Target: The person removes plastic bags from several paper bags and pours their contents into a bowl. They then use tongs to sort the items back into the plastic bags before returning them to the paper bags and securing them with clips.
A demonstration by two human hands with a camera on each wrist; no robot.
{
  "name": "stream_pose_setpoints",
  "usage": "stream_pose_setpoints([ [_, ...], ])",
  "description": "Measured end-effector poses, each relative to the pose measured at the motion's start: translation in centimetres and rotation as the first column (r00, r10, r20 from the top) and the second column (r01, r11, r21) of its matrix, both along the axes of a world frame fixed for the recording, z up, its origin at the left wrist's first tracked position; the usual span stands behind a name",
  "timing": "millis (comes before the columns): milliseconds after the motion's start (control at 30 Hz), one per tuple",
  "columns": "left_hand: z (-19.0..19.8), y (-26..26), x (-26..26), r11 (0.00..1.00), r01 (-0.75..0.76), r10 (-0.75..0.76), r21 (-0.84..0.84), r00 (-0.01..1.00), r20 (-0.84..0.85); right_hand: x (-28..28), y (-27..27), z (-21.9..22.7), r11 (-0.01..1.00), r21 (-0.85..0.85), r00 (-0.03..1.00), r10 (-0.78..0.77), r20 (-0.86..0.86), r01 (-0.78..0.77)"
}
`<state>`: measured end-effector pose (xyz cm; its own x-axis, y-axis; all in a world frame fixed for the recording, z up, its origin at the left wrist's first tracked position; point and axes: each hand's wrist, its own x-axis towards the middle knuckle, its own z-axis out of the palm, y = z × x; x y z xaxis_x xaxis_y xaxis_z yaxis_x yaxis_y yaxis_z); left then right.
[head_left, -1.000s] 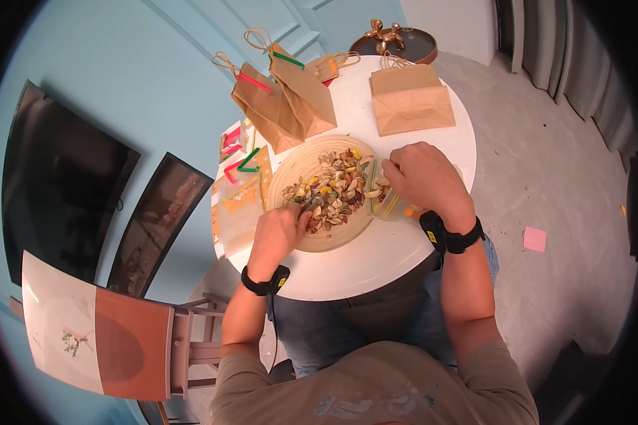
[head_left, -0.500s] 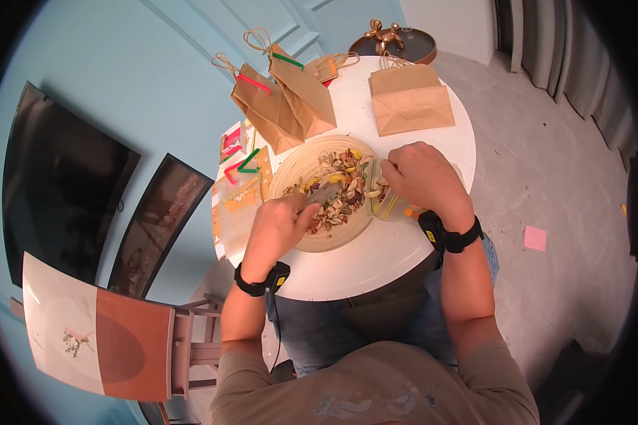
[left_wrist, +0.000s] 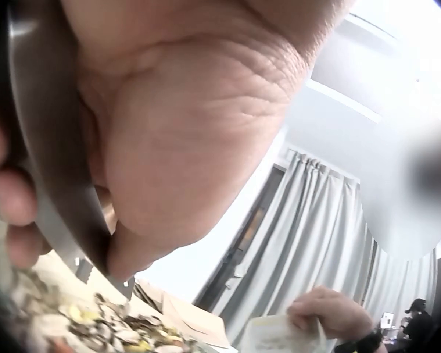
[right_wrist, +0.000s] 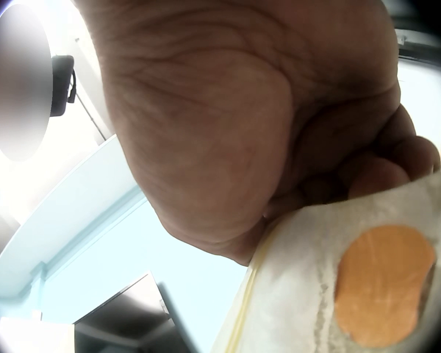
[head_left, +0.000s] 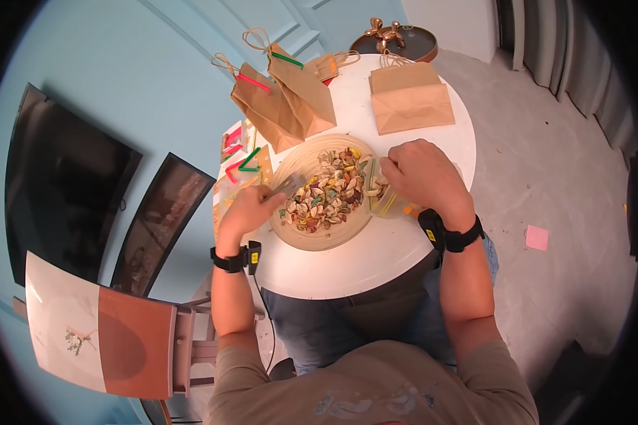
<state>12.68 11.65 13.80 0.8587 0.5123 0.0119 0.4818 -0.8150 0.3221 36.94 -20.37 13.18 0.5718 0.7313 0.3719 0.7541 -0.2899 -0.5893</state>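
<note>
My left hand (head_left: 244,211) grips metal tongs (head_left: 288,185) at the left side of a round, pale wooden bowl (head_left: 333,242). Their tips lie over the bowl's left part, beside a heap of potpourri (head_left: 326,202) made of dried petals and slices in beige, yellow, green and dark red. In the left wrist view the bent metal of the tongs (left_wrist: 51,140) runs between thumb and fingers. My right hand (head_left: 427,173) pinches the edge of a clear zip bag (head_left: 379,207) at the bowl's right rim. The right wrist view shows an orange dot (right_wrist: 386,287) on the bag.
Two standing brown paper bags (head_left: 280,106) are behind the bowl, with another paper bag (head_left: 412,99) back right on the white table (head_left: 333,280). Red and green bent strips (head_left: 247,161) lie at the left over more plastic bags. A stool (head_left: 106,333) stands left of the table.
My left hand reached with the tongs into the middle of the potpourri, then drew back to the left rim. The potpourri has shifted; my right hand stays at the bag.
</note>
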Motion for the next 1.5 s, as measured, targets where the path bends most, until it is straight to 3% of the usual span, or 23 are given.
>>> stream_pose_setpoints([
  [100,1.9,1.0,-0.9,0.942,-0.288,0.245,-0.173,0.940,-0.236,0.1,-0.1,0.0,1.000,-0.011,1.000,0.000,-0.006,0.000],
  [300,1.0,3.3,-1.8,0.882,-0.254,0.126,-0.398,0.939,-0.321,-0.1,-0.1,0.1,1.000,-0.026,1.000,-0.004,-0.021,0.004],
  [400,0.3,2.2,-0.7,0.878,-0.146,0.006,-0.455,0.955,-0.295,-0.2,0.2,0.0,1.000,-0.016,1.000,0.011,-0.012,-0.011],
  [567,0.5,-1.9,2.5,0.923,-0.100,-0.007,-0.372,0.961,-0.276,-0.3,0.6,-0.2,1.000,-0.011,1.000,0.020,-0.012,-0.020],
  [700,-1.4,-2.1,3.3,0.961,-0.004,-0.047,-0.276,0.983,-0.177,-0.3,0.6,-0.2,1.000,-0.008,1.000,0.020,-0.020,-0.020],
  [1000,-2.0,-5.1,2.9,0.989,0.083,-0.066,0.119,0.989,-0.135,-0.2,0.3,-0.2,1.000,-0.010,1.000,0.018,0.006,-0.018],
  [1500,1.1,-5.6,1.7,0.996,0.045,-0.047,0.075,0.999,0.024,-0.2,0.2,-0.1,1.000,-0.010,1.000,0.021,0.006,-0.021],
])
